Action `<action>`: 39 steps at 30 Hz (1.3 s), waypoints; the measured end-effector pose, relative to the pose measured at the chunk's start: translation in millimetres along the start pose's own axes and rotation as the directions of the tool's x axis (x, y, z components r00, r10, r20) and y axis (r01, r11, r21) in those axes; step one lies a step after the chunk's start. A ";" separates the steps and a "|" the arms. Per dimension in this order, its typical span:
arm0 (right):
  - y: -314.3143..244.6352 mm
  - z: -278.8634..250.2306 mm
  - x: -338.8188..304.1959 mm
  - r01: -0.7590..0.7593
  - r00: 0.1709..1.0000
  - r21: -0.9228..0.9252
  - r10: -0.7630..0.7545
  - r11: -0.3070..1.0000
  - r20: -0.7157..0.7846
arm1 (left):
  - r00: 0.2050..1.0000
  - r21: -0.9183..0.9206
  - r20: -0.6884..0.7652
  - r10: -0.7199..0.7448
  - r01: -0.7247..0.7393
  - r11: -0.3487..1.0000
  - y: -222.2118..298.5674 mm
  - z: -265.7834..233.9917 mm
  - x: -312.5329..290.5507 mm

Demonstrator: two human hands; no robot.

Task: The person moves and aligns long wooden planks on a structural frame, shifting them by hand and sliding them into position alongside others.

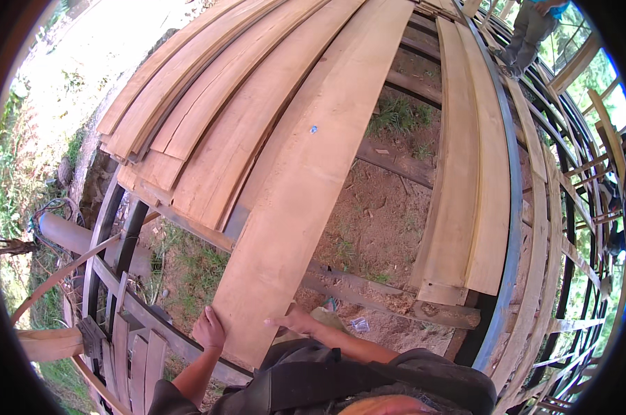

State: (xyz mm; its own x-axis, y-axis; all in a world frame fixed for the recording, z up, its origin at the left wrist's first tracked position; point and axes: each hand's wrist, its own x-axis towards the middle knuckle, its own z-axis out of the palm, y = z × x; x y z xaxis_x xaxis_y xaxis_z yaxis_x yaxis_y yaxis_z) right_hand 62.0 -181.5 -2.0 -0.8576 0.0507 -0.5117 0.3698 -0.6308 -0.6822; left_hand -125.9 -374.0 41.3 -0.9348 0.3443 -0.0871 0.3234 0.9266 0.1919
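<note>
A long, wide wooden plank (292,200) stretches from just in front of my body to the far top of the head view. My left hand (208,328) grips its left edge close to the near end. On the opposite edge, my right hand (293,322) holds the plank with the thumb on top; its other fingers are hidden underneath. A small blue spot marks the plank's upper face. Its left side lies beside several overlapping planks (219,162), and the near end sticks out past theirs toward me.
Crossbeams (396,166) span a gap over bare soil with grass. Two more planks (458,173) lie to the right, beside a long metal rail (513,200). A person (531,31) stands at the far right. Dark metal posts (109,235) and a thick pipe (67,232) are on the left.
</note>
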 end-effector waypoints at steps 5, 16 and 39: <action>-12.9 21.7 -21.2 0.097 0.992 0.142 -0.084 0.985 -0.090 | 0.996 0.025 -0.059 -0.060 0.062 0.998 0.2 1.2 -8.0; -1.4 13.0 -14.0 0.215 0.951 -0.216 -0.254 0.952 -0.175 | 0.989 -0.001 -0.137 -0.052 0.053 0.999 -7.4 9.0 -9.9; -14.3 7.3 -31.4 -0.008 0.996 -0.085 0.001 0.996 -0.088 | 0.987 -0.050 -0.132 -0.095 0.089 0.995 -0.1 5.4 -26.3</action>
State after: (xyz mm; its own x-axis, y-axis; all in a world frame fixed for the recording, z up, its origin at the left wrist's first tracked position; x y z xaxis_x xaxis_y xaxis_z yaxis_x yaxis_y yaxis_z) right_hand 81.0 -179.7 27.6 -0.8227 0.1178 -0.5561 0.4058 -0.5633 -0.7197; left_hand -100.5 -382.3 38.4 -0.9725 0.2314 0.0244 0.2307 0.9450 0.2318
